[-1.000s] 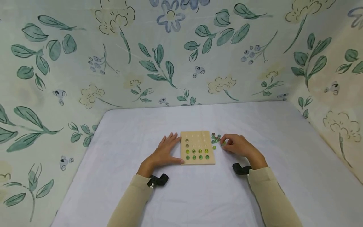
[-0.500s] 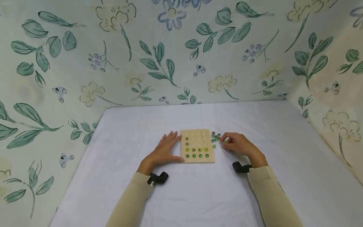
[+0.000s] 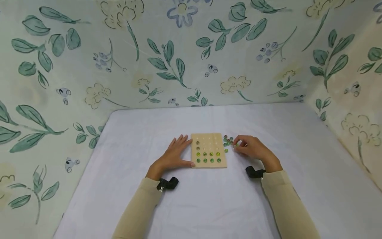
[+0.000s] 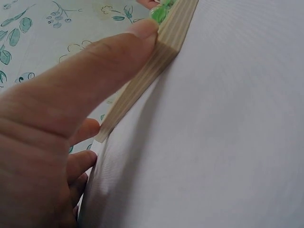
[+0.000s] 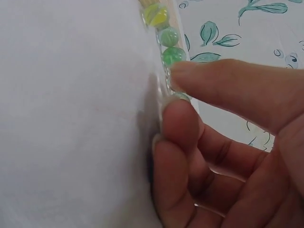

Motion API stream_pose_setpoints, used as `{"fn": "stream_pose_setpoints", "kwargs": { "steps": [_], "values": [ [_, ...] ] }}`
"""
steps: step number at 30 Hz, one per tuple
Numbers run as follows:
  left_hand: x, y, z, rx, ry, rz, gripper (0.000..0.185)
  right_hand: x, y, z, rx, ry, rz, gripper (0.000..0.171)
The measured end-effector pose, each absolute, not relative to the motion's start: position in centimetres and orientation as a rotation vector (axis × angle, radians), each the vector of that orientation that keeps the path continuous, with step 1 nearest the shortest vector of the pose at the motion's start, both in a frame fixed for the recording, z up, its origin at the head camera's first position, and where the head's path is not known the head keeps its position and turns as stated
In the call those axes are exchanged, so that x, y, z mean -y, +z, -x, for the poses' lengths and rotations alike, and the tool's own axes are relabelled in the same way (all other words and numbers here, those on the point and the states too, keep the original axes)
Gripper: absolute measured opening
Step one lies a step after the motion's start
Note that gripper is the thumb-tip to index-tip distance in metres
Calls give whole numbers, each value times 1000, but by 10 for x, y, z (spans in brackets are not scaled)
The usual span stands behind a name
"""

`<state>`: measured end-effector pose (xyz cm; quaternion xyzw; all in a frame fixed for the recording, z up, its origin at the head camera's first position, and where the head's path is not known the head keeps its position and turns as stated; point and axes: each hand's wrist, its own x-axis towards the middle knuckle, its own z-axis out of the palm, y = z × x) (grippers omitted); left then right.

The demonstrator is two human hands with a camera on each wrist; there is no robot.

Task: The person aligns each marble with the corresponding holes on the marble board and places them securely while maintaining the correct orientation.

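Right fingers: I see my right hand (image 3: pixel 253 151) with thumb and forefinger (image 5: pixel 223 88) curled together on one clear marble (image 5: pixel 167 84) at the near edge of the loose pile; the other fingers are tucked under on the cloth.
Marble from the fingers: at the fingertips, touching them; the rest of the marble pile (image 3: pixel 228 142) lies at about 10 o'clock from the hand, just beside it.
Board from the right hand: the wooden board (image 3: pixel 208 150) sits at 9 o'clock, near but apart, with the pile between.
Nearer hand: the right is on the marbles; the left is well across the board from them.
Left fingers: my left hand (image 3: pixel 174 156) lies flat and spread, thumb (image 4: pixel 95 61) pressed along the board's near-left edge.
Board axis: roughly square, no long axis I can call; edges run 12 to 6.
Open holes: the empty ones are toward 12 o'clock; the near rows hold green marbles (image 3: pixel 208 157).
Marble axis: round, it points nowhere.
Surface: white tablecloth (image 3: pixel 209 205).
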<state>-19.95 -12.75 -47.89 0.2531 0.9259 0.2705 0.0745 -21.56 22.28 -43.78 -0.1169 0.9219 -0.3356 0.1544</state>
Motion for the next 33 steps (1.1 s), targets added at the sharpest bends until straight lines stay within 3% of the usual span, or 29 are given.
{"fn": "stream_pose_setpoints", "kwargs": {
  "steps": [33],
  "values": [
    [129,-477,198,-2758,811,-709,107,-192,-428,218,-2590,-1127,368,16]
  ]
}}
